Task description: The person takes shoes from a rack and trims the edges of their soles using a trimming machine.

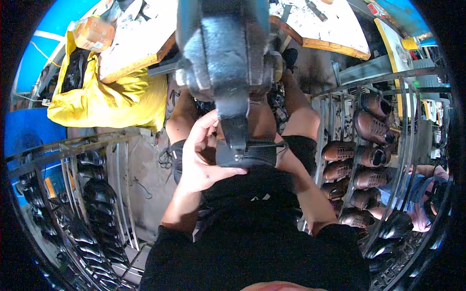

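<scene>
At the middle of the view, a dark shoe (259,156) with a ribbed or mesh-like surface sits right under the narrow tip of a large grey machine head (225,68). My left hand (200,162) is closed around the shoe's left side, thumb along the near edge and fingers curled at the far side. From the right, my right forearm (306,184) reaches to the shoe's other side. The right hand itself is hidden behind the shoe and the machine, so its fingers do not show. The machine head covers much of the shoe's far part.
On the right, a metal rack (359,87) holds several brown shoes (371,127); another person's arm (422,169) shows beyond it. A left rack (68,145) carries several black shoes (99,194). A yellow bag (131,106) hangs by a white worktable (141,43).
</scene>
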Demonstrator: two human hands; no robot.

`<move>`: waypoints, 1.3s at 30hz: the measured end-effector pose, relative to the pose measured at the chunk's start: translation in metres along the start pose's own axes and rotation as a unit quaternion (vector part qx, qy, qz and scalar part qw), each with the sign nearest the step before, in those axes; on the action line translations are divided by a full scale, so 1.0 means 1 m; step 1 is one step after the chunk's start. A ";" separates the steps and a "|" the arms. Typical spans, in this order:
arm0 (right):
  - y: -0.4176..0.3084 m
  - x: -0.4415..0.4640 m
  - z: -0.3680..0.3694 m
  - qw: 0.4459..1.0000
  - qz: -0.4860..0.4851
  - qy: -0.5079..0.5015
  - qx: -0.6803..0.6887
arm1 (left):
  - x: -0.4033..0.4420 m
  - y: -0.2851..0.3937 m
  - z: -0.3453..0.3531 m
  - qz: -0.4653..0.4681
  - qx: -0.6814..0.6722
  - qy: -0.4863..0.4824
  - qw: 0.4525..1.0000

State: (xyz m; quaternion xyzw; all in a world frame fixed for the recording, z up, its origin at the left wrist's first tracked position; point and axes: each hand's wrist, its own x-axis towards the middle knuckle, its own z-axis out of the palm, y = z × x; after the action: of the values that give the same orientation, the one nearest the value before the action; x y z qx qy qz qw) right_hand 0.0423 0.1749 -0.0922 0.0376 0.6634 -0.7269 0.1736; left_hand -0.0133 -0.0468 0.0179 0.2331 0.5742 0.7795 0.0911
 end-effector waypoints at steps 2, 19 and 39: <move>0.016 -0.010 -0.015 0.998 -0.030 0.003 0.046 | -0.005 -0.015 0.003 0.033 -0.023 -0.007 0.999; -0.034 -0.042 -0.107 0.973 -0.121 0.077 -0.183 | -0.027 -0.011 0.031 -0.212 -0.104 0.128 0.963; -0.130 -0.069 -0.125 0.944 -0.187 0.175 -0.209 | -0.057 -0.050 0.027 -0.196 -0.075 0.158 0.965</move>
State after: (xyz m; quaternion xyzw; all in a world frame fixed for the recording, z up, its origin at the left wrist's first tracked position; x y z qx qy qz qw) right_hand 0.0454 0.3184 0.0368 0.0019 0.8156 -0.5729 -0.0803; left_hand 0.0430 -0.0307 -0.0379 -0.0182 0.5559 0.8140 0.1673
